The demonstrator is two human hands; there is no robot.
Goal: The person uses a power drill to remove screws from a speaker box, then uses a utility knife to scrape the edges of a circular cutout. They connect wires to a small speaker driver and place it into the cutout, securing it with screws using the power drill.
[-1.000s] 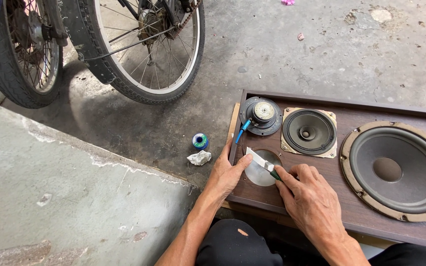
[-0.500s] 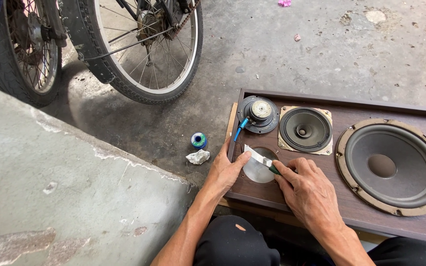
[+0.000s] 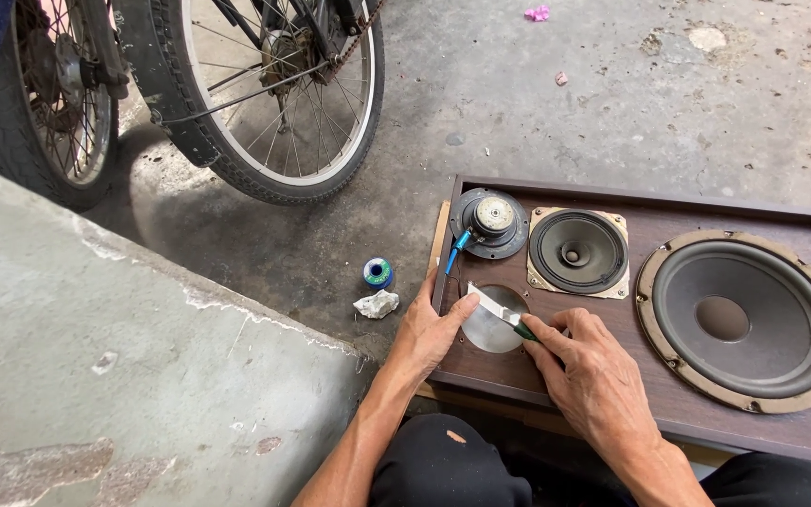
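We see a brown wooden speaker cabinet [image 3: 650, 376] lying face up on the concrete floor. Our right hand [image 3: 589, 371] is closed around a green-handled blade tool [image 3: 501, 313], its flat metal tip lying across the empty round speaker hole [image 3: 492, 324]. Our left hand [image 3: 424, 329] rests open and flat on the cabinet's edge at nine o'clock of that hole, gripping nothing. At twelve o'clock of the hole lies a small loose tweeter [image 3: 490, 222]; at two o'clock a midrange speaker [image 3: 578, 252]; at three o'clock the large woofer [image 3: 742, 319]. A solder spool [image 3: 377, 272] and crumpled white scrap [image 3: 375, 303] lie at nine o'clock of the cabinet; a bicycle wheel [image 3: 283, 103] stands at eleven.
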